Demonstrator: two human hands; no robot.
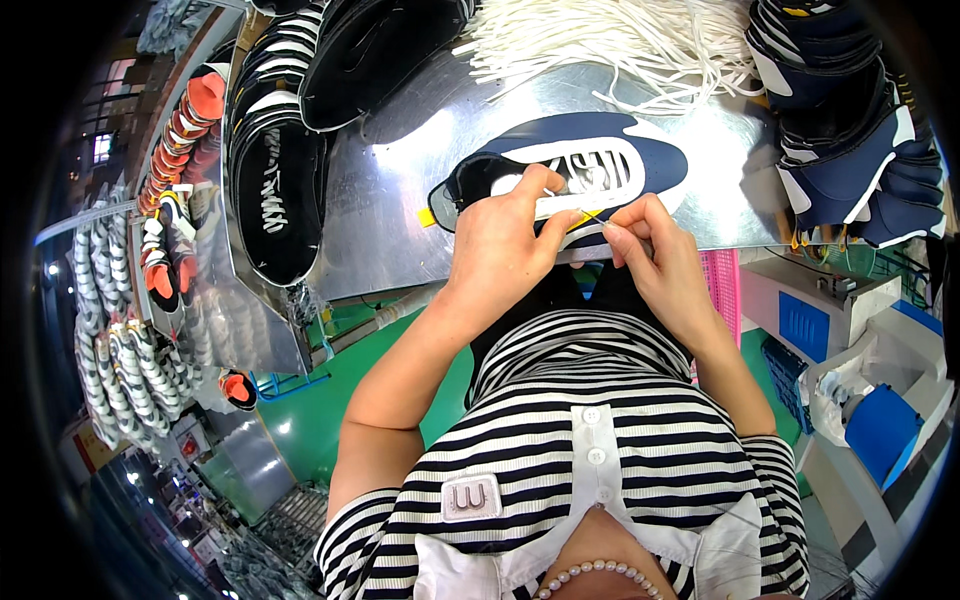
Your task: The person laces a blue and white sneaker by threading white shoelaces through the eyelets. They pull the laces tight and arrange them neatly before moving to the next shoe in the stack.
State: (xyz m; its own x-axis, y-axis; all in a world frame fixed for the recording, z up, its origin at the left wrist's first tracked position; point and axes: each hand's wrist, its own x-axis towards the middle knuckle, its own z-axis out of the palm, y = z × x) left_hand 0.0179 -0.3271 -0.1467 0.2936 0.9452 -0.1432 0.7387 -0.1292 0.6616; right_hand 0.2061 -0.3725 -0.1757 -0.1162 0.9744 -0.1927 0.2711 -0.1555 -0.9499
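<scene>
A navy and white shoe upper [655,155] lies on the metal table, its toe pointing right and white lace threaded across its throat. My left hand [500,235] is closed on the near edge of its collar, index finger curled over the opening and thumb along the side. Close to the upper's near side, my right hand [660,260] pinches with thumb and forefinger at the end of a thin yellow strand [594,215]. This strand runs toward my left thumb; whether it is thread or a slim tool is too small to tell. My hands hide part of the upper's near side.
White laces [610,45] lie in a loose heap at the table's far side. Stacked navy uppers [840,180] stand at the right, black uppers [275,190] at the left. A pink basket [721,290] and a grey-white machine [800,305] are at the near right.
</scene>
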